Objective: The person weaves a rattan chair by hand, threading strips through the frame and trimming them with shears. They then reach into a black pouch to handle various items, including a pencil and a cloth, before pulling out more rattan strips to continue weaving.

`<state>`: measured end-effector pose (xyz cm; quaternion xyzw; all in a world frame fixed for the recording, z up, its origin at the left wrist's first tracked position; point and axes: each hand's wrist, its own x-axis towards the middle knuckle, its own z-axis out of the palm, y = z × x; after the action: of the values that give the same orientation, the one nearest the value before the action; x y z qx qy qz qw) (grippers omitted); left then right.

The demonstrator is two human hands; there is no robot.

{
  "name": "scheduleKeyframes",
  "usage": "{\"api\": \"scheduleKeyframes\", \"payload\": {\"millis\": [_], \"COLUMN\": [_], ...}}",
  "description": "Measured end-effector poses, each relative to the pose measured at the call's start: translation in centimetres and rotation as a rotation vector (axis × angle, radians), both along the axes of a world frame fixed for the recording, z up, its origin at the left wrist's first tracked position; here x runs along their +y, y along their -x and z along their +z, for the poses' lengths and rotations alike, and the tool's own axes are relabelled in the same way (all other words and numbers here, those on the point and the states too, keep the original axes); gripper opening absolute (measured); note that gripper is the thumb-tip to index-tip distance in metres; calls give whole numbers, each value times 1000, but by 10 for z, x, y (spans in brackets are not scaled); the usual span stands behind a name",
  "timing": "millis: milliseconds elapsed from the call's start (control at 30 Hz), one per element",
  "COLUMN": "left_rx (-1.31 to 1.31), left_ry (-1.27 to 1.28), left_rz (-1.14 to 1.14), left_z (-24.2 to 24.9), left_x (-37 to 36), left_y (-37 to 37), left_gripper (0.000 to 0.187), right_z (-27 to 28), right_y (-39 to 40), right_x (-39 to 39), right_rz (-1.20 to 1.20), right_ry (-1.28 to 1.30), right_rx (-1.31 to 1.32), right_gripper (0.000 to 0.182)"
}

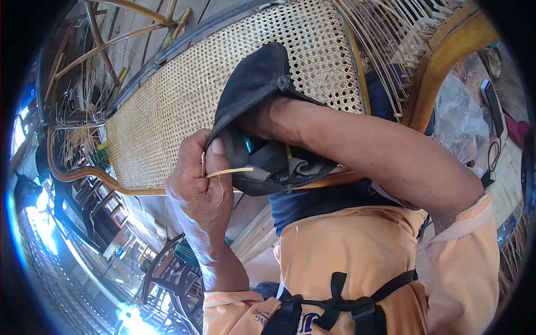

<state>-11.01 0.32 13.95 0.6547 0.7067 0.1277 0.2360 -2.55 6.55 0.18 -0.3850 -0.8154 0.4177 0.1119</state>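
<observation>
A black zippered pouch (245,89) lies gaping over the woven cane panel (184,95), its zip undone. My left hand (192,173) grips the pouch's near-left edge between thumb and fingers. A thin pale cane strip (231,171) sticks out from the same hand across the pouch opening. My right hand (265,120) reaches inside the pouch, so its fingers are hidden. Something shiny and teal (249,145) shows within, beside the grey lining.
A curved wooden frame (111,181) borders the panel on the left. Loose cane strands (385,33) fan out at the upper right, next to a bent wooden armrest (446,56). A clear plastic bag (460,117) and a phone-like object (491,106) lie to the right. Dark chairs (173,273) stand below left.
</observation>
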Motion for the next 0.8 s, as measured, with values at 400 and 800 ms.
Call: {"api": "scheduleKeyframes", "payload": {"millis": [400, 800], "left_rx": [70, 56], "left_ry": [-13, -21], "left_rz": [-69, 11], "left_z": [-4, 7], "left_x": [5, 0], "left_y": [-7, -12], "left_gripper": [13, 13], "right_z": [59, 57], "right_y": [-64, -96], "right_x": [-55, -78], "right_rz": [109, 8], "right_ry": [-104, -198], "right_rx": [-208, -58], "right_gripper": [22, 16]}}
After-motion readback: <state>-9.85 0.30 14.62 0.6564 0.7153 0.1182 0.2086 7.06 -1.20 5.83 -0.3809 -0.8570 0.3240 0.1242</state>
